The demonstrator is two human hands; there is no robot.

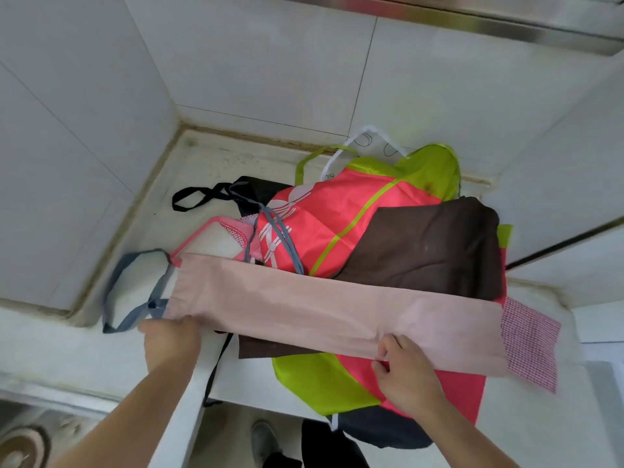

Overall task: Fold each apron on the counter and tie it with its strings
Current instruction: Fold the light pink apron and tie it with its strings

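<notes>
Pink apron (320, 309), folded into a long strip, spans the centre of the frame across a heap of other aprons (354, 231) on the desk (209, 163). Left hand (170, 336) holds the strip's near edge at lower left, beside the grey strings (135, 298); its fingers are hidden under the cloth. Right hand (403, 369) pinches the near edge at lower centre right.

Risks, as judged:
1. The strip rests on slippery cloth, so the next fold may drag the red-and-green apron (337, 376), which already overhangs the desk edge, to the floor.
2. The checked end (530, 346) hangs unsupported and may unfold.
3. The grey strings may tangle with the black strap (192, 197).
</notes>
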